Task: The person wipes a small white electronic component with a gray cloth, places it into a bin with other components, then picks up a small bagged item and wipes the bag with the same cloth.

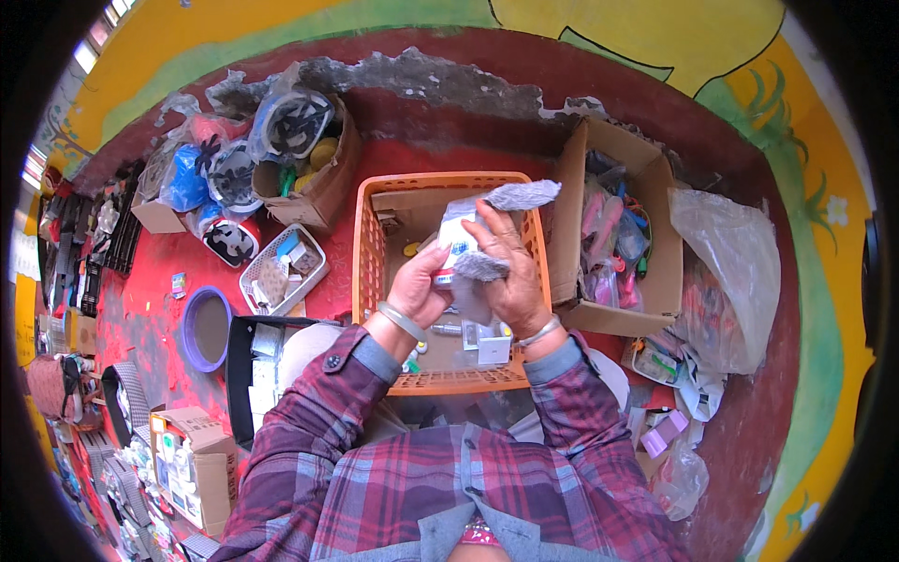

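Over the orange plastic basket [449, 382], my left hand [420, 288] pinches a white packet [457, 229] with blue and red print along its lower edge. My right hand [510, 273] is closed on a grey fuzzy cloth-like piece [481, 266], with its fingers laid against the packet's right side. More grey fuzzy material [524, 195] sticks out past the fingertips at the top; whether it is the same piece is hidden by the hand. Inside the basket, below my hands, lie a small white box [493, 350] and several small items.
An open cardboard box [613, 314] of colourful goods stands right of the basket. To the left are a white tray [284, 270], a purple-rimmed basin [205, 328], a black box [241, 375] and a packed carton [314, 201]. Clear plastic sheeting [726, 272] lies far right.
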Demonstrator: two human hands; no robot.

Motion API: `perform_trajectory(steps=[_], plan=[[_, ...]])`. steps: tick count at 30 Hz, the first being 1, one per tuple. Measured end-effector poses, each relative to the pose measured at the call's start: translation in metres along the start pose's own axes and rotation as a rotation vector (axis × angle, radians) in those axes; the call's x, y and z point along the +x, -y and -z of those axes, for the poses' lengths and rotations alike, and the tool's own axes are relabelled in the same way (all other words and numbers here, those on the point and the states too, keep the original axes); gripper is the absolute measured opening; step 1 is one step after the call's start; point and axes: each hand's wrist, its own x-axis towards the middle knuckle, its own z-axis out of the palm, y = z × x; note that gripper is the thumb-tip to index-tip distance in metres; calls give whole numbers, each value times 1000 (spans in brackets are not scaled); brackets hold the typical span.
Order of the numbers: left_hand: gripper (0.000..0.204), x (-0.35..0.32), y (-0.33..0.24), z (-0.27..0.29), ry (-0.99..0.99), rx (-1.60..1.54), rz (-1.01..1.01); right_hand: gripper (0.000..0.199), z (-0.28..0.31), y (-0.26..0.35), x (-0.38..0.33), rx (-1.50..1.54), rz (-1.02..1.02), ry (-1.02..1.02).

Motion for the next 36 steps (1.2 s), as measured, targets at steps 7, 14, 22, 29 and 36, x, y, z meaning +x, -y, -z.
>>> perform_trajectory(steps=[7,14,22,29,36], plan=[[36,-10,4,-7,73,98,107,43,6,-39,0,476,-328,-126],[34,10,1,22,-92,34,-23,49,-24,-26,-15,135,-209,11],[31,6,7,12,9,54,-29,45,-19,-32,-9,536,-441,-218],[43,1,-11,3,234,-354,95,54,13,-43,-3,1536,-631,-620],[39,12,27,4,-51,229,-90,72,-32,-12,-10,772,-398,-196]])
